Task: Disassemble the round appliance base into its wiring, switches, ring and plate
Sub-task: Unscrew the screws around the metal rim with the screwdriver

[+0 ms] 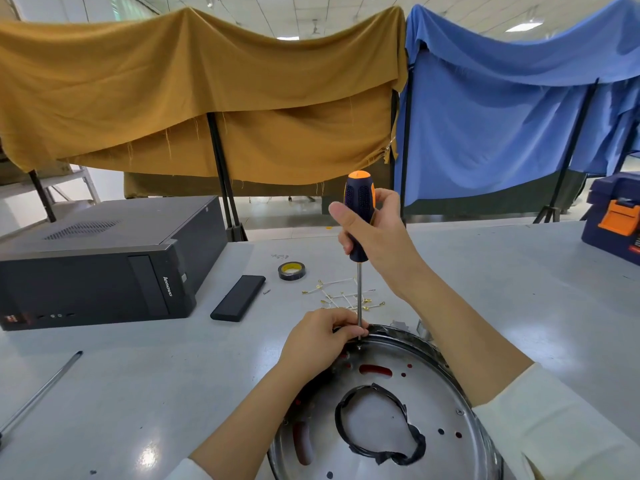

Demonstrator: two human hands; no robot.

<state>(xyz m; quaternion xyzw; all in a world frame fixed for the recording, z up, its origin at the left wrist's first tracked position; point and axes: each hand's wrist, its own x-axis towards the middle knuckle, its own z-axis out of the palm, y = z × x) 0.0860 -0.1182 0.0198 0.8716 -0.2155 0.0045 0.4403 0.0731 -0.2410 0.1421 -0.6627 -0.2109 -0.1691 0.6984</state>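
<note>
1. Nearest us lies the round appliance base (429, 407), a shiny metal plate with red-backed slots and small holes, resting on the grey table (173, 375) at lower right, partly cut off by the frame edge. A loop of black tape-like ring (377, 427) sits on its middle.
2. The screwdriver (359, 233) stands nearly upright, its tip on a screw (359, 346) at the far rim of the base.
3. Risk, as we judge it: if the shaft tilts or downward pressure eases, the tip may cam out of the screw head, rounding it or skidding across the plate toward the left hand, whose fingertips lie just beside the tip.
4. A second risk: a freed screw may roll off among the loose wires with gold terminals (346, 297) beyond the rim (small parts are easily lost there).
5. Grip, right hand (377, 237): fingers curled round the dark blue and orange handle, thumb lifted off toward the left, not pressed on.
6. Grip, left hand (318, 344): fingers curled, pinching the lower shaft near the tip and resting on the rim; we cannot tell whether it also holds a nut below.
7. Well apart: a roll of black tape (291, 270), a black flat case (239, 298), a Lenovo computer tower (104, 265).
</note>
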